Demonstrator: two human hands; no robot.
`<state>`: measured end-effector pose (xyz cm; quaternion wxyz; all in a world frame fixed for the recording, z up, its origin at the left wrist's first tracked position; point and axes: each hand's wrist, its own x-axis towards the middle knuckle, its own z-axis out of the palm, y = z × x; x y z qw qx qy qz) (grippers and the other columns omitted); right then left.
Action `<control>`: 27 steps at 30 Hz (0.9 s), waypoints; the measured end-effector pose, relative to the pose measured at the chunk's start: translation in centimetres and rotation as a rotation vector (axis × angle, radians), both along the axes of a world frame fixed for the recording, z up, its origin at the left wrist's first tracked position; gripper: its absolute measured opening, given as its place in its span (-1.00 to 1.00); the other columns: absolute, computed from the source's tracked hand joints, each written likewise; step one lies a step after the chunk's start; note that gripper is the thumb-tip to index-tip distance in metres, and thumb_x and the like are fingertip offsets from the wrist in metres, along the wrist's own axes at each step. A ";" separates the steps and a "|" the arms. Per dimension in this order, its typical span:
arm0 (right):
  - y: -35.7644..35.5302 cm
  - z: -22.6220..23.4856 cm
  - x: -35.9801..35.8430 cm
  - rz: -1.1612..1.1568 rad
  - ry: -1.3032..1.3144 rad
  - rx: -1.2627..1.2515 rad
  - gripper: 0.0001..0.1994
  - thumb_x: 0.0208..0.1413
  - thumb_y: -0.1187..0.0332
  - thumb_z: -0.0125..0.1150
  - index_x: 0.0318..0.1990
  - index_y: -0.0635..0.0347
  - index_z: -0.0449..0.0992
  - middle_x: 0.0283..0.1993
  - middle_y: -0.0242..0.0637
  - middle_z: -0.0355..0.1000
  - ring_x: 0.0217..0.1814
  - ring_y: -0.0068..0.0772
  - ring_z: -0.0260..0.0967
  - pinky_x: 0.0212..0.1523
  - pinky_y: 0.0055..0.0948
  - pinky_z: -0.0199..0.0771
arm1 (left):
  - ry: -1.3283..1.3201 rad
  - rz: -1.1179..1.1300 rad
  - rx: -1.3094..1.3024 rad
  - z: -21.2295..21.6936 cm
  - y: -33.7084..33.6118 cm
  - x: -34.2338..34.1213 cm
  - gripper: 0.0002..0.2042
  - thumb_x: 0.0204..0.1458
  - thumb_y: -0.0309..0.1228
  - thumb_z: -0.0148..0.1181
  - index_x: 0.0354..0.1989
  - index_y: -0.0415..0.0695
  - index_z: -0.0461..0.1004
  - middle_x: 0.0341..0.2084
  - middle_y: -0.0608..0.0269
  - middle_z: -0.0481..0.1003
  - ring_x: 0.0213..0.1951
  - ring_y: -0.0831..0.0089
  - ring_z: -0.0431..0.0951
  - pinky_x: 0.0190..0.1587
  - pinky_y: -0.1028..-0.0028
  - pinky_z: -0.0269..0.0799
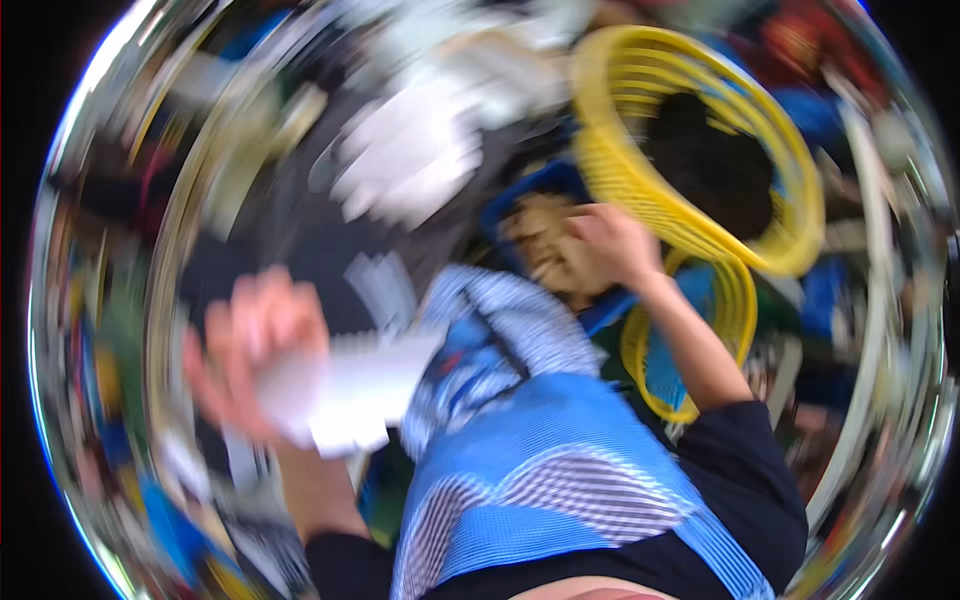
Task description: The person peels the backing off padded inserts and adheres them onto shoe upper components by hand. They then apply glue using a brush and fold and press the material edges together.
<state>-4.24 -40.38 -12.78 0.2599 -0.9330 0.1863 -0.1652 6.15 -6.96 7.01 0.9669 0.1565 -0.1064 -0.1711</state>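
Observation:
My left hand (250,345) is at the left, smeared by motion, with its fingers bent and partly apart. A white sheet-like piece (365,385) with a ridged upper edge overlaps its palm and seems to be in its hold. My right hand (622,245) reaches over a blue bin (497,215), fingers curled together at a heap of tan pieces (545,245). What those fingers hold, if anything, is hidden. Beyond my left hand, a pile of white gloves or similar soft pieces (410,155) lies on a dark work surface (280,225).
A large yellow slatted basket (610,150) with something dark inside stands far right of the bin. Below it is a smaller yellow basket (742,320) with a blue inside. A blue patterned cloth (530,315) lies against my apron. Whitish material (510,75) covers the far side.

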 end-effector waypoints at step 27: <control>17.0 12.2 15.3 1.127 0.290 0.450 -0.69 0.06 0.19 0.40 -0.22 0.29 0.61 -0.45 -0.38 0.50 -0.37 -0.63 0.44 -0.28 -0.59 0.37 | -0.066 0.171 1.617 -6.3 9.9 -5.7 -0.71 0.12 -0.26 0.20 -0.14 -0.22 0.45 -0.20 0.15 0.52 -0.09 0.30 0.48 -0.13 0.35 0.46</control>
